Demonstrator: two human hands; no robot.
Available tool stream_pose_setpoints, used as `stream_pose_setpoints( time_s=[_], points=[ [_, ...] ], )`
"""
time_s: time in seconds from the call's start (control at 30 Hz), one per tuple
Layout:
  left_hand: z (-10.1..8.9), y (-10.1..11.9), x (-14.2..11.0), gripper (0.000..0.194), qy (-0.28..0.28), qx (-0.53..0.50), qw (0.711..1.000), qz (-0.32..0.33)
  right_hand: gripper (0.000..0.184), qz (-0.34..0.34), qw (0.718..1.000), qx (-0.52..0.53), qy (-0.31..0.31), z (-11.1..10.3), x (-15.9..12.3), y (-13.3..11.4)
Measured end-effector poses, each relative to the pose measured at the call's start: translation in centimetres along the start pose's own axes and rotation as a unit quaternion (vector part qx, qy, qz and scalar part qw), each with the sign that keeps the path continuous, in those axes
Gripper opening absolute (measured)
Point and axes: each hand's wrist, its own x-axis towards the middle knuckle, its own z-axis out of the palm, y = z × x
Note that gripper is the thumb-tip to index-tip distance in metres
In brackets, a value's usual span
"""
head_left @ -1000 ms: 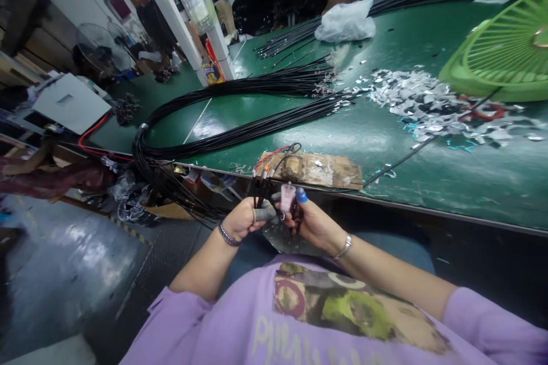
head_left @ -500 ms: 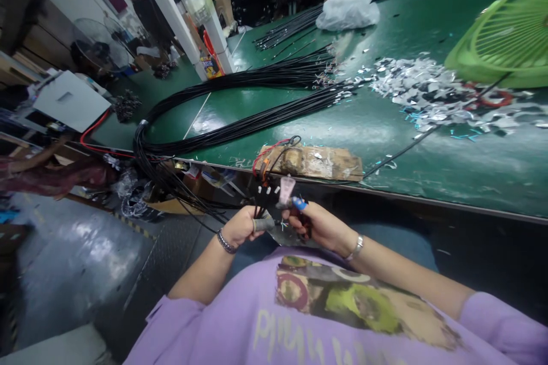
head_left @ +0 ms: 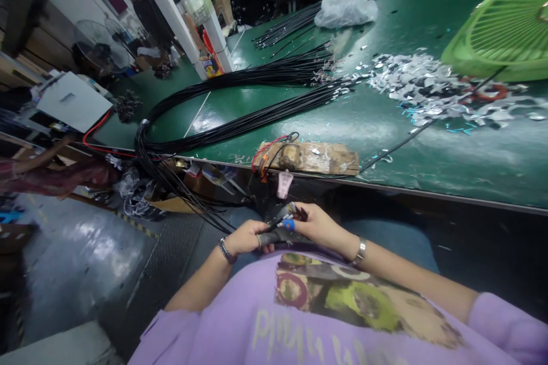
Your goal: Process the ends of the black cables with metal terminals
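Green bench point(head_left: 428, 154) runs across the workroom, with a black bundle point(head_left: 257, 117) curving back on itself and strands dropping over the near edge. Just below that edge, close to the person's purple shirt point(head_left: 240, 308), the cables point(head_left: 274, 221) are held between both hands. From here I see the left hand point(head_left: 247, 237) with its fingers clenched around them, a grey cover point(head_left: 268, 238) on one digit. The right hand point(head_left: 317, 225), its thumb wrapped in blue, pinches near their ends; something dark by those fingers is too blurred to name. Beyond the hands, a pink piece point(head_left: 284, 183) sits by the wooden board point(head_left: 325, 158). Pale scraps point(head_left: 422, 82) lie heaped near a green fan point(head_left: 505, 37).
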Motion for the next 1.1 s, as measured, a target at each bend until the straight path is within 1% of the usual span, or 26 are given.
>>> stream_pose_setpoints(
  time_s=[0.13, 0.23, 0.33, 0.4, 0.5, 0.57, 0.63, 0.73, 0.83, 0.93, 1.0, 1.07, 1.1],
  points=[
    [0.5, 0.1, 0.1, 0.037, 0.068, 0.050, 0.991, 0.108, 0.035, 0.025, 0.999, 0.013, -0.017, 0.0, -0.1, 0.1],
    [0.9, 0.2, 0.4, 0.030, 0.116, 0.089, 0.978, 0.147, 0.036, 0.031, 0.999, 0.040, -0.014, -0.1, -0.2, -0.1],
    [1.3, 0.7, 0.6, 0.028, 0.145, 0.097, 0.970, 0.167, 0.037, 0.043, 0.997, 0.060, -0.010, -0.3, -0.5, 0.0],
    [1.4, 1.2, 0.5, 0.029, 0.147, 0.086, 0.971, 0.169, 0.040, 0.064, 0.995, 0.076, -0.012, -0.3, -0.6, 0.3],
    [1.3, 1.9, 0.2, 0.036, 0.127, 0.037, 0.984, 0.117, 0.049, 0.078, 0.994, 0.083, 0.005, -0.4, -0.6, 1.0],
    [1.1, 2.2, -0.1, 0.039, 0.116, 0.010, 0.990, 0.084, 0.053, 0.051, 0.997, 0.043, 0.028, -0.6, -0.5, 1.3],
    [0.9, 2.4, -0.3, 0.039, 0.119, 0.005, 0.990, 0.071, 0.053, 0.012, 0.999, -0.029, 0.036, -0.9, -0.6, 1.4],
    [0.8, 2.5, -0.4, 0.040, 0.139, -0.003, 0.988, 0.062, 0.045, -0.035, 0.988, -0.150, 0.007, -1.4, -0.9, 1.2],
    [1.1, 2.5, -0.4, 0.039, 0.168, -0.029, 0.982, 0.081, 0.036, -0.068, 0.971, -0.229, -0.026, -1.5, -1.2, 1.0],
    [1.4, 2.4, -0.4, 0.034, 0.217, -0.043, 0.968, 0.118, 0.034, -0.098, 0.964, -0.245, -0.035, -1.3, -1.3, 0.8],
    [1.6, 2.2, -0.4, 0.031, 0.267, -0.026, 0.951, 0.153, 0.034, -0.105, 0.966, -0.232, -0.036, -1.0, -1.3, 0.5],
    [1.8, 1.9, -0.4, 0.027, 0.330, 0.035, 0.919, 0.213, 0.035, -0.095, 0.971, -0.214, -0.038, -0.7, -1.3, 0.2],
    [1.9, 1.7, -0.4, 0.023, 0.362, 0.080, 0.895, 0.250, 0.036, -0.088, 0.974, -0.206, -0.038, -0.6, -1.3, 0.0]
  ],
)
